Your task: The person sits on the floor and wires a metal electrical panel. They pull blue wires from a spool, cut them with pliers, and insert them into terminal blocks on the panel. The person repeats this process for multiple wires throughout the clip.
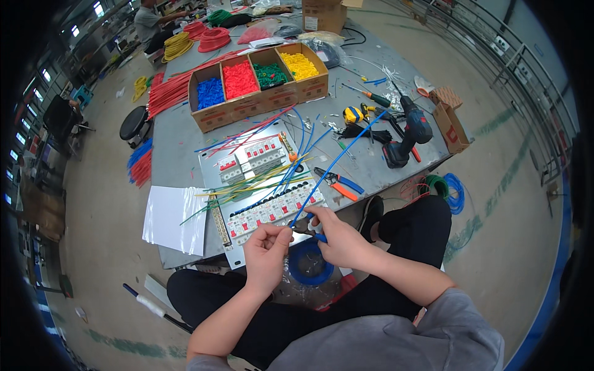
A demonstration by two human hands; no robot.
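My left hand (pixel 266 255) is closed in a pinch on the lower end of a blue wire (pixel 339 159), which slants up and away to the right. Beside it, my right hand (pixel 340 238) grips blue-handled pliers (pixel 319 236), their dark jaws close to the pinched wire end. Whether the jaws touch the wire is hard to make out. Just beyond my hands lies a metal mounting plate (pixel 208 162) carrying a row of circuit breakers (pixel 270 214) with red switches. Loose green-yellow wires (pixel 247 188) lie across the plate.
A cardboard box (pixel 260 101) holds blue, red, green and yellow small parts in compartments. Right of the plate are orange-and-blue wire strippers (pixel 339 183), a cordless drill (pixel 408 133) and a yellow tape measure (pixel 354 115). White sheeting (pixel 175 219) overhangs the left edge. A blue wire coil (pixel 309 264) sits below my hands.
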